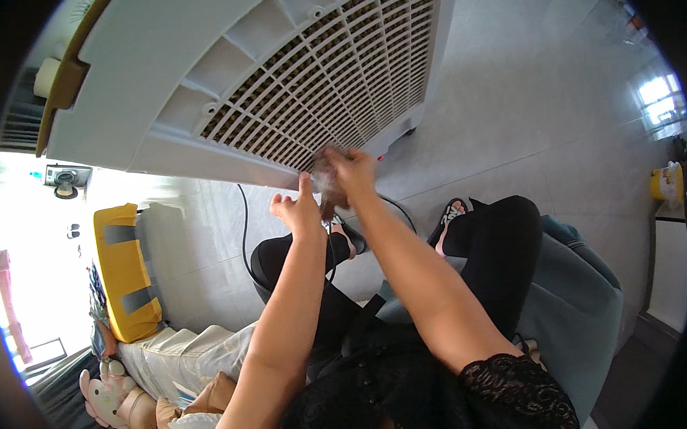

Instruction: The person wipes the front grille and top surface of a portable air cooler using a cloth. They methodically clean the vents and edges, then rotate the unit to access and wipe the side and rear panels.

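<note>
A large white air cooler [199, 60] fills the upper view, its grille panel [337, 77] of small slots showing brown padding behind. My right hand [349, 172] is closed on a small brush or cloth-like tuft [325, 169], blurred, pressed against the lower edge of the grille. My left hand [299, 210] is just below the cooler's bottom edge, thumb raised, fingers curled, holding nothing I can see. I sit on a blue-grey seat [585, 296], legs in black, feet in sandals [451, 214] on the tiled floor.
A black cable [244, 226] runs down from the cooler across the floor. A yellow cushion with grey stripes [128, 274] and a pink plush toy [106, 390] lie at the left. A yellow container [666, 183] stands at the far right.
</note>
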{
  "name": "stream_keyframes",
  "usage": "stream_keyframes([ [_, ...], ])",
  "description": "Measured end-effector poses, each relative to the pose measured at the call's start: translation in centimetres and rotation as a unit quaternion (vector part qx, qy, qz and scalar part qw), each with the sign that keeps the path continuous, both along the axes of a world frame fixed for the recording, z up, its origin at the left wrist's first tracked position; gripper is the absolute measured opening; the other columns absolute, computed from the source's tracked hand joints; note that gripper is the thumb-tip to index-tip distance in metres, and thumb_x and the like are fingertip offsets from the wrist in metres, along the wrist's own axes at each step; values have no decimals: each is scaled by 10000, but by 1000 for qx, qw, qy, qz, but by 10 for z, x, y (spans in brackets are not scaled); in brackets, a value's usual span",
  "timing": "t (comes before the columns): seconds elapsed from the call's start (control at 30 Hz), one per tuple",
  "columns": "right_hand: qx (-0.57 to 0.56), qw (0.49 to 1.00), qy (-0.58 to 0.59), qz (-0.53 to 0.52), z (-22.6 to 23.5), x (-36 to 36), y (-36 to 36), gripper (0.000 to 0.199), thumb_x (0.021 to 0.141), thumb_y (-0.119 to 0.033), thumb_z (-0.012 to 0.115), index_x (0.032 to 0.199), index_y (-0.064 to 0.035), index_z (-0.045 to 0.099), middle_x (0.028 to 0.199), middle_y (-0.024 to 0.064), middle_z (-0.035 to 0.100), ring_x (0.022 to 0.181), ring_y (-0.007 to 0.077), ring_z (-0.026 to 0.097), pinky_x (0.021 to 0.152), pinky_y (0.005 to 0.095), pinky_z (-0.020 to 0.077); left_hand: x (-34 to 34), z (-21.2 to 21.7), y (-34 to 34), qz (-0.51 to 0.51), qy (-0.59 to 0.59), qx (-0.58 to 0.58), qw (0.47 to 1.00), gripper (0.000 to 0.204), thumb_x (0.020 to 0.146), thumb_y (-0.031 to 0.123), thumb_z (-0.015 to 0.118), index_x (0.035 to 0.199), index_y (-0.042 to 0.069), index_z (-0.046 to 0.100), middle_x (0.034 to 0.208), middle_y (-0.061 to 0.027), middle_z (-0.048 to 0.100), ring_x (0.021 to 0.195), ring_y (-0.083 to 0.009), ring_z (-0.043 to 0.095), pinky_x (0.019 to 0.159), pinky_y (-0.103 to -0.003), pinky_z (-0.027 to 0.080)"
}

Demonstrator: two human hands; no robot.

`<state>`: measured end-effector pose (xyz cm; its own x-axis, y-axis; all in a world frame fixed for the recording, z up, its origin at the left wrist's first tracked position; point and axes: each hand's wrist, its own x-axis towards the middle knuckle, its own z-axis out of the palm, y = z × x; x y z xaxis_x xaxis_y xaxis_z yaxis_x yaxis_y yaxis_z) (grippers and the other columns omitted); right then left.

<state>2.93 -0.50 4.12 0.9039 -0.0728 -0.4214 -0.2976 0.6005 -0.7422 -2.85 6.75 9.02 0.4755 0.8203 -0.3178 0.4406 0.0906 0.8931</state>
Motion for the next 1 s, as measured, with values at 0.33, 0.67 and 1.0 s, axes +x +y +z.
stream_keyframes([
  [0.33, -185, 972, 2, 142, 0, 0, -8, 154, 833, -142, 720, 855, 10, 703, 771, 78, 698, 649, 170, 634, 597, 320, 512, 0, 15, 9, -260, -61, 238, 934, 301, 905, 215, 674, 1094, -17, 643, 879, -86, 678, 739, -139, 593, 668, -283, 500],
  [0.67, -53, 990, 89, -96, -15, 48, -55, 162, 830, -146, 721, 868, 11, 711, 778, 99, 701, 642, 169, 636, 597, 321, 509, 2, 5, 11, -319, -78, 213, 920, 428, 929, 162, 627, 1285, -57, 532, 1145, -186, 664, 1018, -217, 654, 866, -321, 517],
  [1.0, -89, 976, 184, 70, -123, -2, -39, 274, 862, -250, 675, 947, 10, 685, 807, 112, 692, 651, 192, 641, 591, 344, 520, -13, -9, -21, -389, -98, 294, 868, 545, 867, 121, 669, 1352, 13, 445, 1268, -143, 540, 1060, -251, 577, 905, -388, 451],
])
